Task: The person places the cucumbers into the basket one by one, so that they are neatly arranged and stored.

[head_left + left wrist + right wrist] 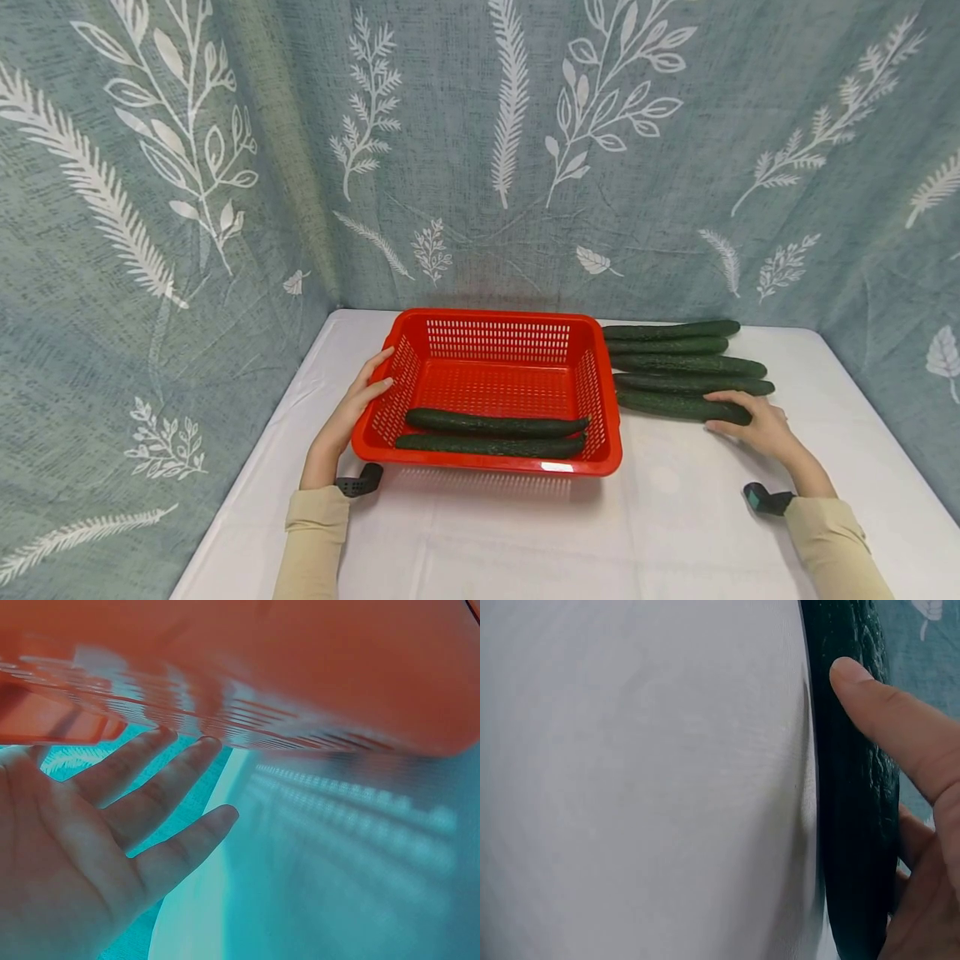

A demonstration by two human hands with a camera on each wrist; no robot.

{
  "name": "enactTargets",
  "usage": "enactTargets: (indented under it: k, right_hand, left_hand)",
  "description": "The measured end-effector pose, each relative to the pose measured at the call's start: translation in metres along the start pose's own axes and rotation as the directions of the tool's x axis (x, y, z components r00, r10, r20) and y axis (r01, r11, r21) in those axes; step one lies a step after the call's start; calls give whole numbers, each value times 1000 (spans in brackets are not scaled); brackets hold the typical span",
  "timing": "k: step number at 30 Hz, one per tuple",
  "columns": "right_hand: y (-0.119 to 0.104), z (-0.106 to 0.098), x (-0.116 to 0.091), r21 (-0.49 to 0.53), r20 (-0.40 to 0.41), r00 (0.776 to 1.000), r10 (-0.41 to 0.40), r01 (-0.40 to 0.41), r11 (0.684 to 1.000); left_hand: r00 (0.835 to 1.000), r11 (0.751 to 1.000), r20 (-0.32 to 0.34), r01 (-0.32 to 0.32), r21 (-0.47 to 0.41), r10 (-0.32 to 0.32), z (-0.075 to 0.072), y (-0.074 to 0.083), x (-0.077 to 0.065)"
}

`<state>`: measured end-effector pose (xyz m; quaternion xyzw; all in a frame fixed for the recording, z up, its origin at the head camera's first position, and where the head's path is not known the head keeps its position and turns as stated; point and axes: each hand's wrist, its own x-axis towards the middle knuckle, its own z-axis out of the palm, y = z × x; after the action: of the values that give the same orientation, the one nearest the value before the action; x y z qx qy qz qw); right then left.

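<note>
A red plastic basket (487,467) with slotted walls stands on the white table, and two long dark green cucumbers (495,423) lie side by side along its front. At its left rim my left hand (358,400) holds on, digits reaching over the edge in the head view. From the left wrist, the other fingers (161,795) extend along the outside of the slotted wall. My right hand (761,425) grips the right end of the nearest cucumber (855,780) in the row beside the basket, thumb (885,712) on one side and fingers partly hidden behind.
Several more cucumbers (690,364) lie in a row right of the basket, their left ends close to or behind its rim. A leaf-patterned blue-green curtain (480,250) rises along the back and sides of the white-covered table (525,550).
</note>
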<state>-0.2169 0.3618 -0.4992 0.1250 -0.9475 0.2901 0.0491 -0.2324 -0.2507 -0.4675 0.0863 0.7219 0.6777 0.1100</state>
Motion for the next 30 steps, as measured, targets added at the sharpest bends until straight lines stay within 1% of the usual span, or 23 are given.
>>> enactTargets:
  k: [4,7,12,16,19,22,24,26,30]
  right_hand:
    - [1,2,2,-16,-18,1000,-9,8,1000]
    - [2,3,1,-24,-49,998,-36,35,999]
    - [2,5,0,-18,-73,995,-75,73,997]
    - [0,5,-1,-42,-84,991,-105,102,994]
    - [-2,2,-2,-37,-73,993,-97,94,995]
    - [-5,-2,-4,-14,-60,997,-56,55,998]
    - [-8,-6,-4,-6,-66,997,-42,42,999]
    - [-10,-10,-4,-1,-78,996,-40,40,999]
    - [-13,-16,-2,9,-110,992,-62,63,998]
  left_hand:
    - [1000,1000,1,0,-3,0,0,0,-1]
    - [1000,1000,4,2,-9,-2,0,0,0]
    - [1000,1000,6,4,-17,-4,-1,0,0]
    - [1000,1000,5,2,-13,-2,-1,0,0]
    - [1000,1000,4,0,-10,0,0,0,0]
    - [1000,1000,6,-1,-13,1,0,0,0]
    - [1000,1000,5,0,-17,0,0,0,0]
    - [1000,1000,5,-1,-20,1,0,-1,0]
    - [1000,1000,7,-3,-20,3,-1,-1,1]
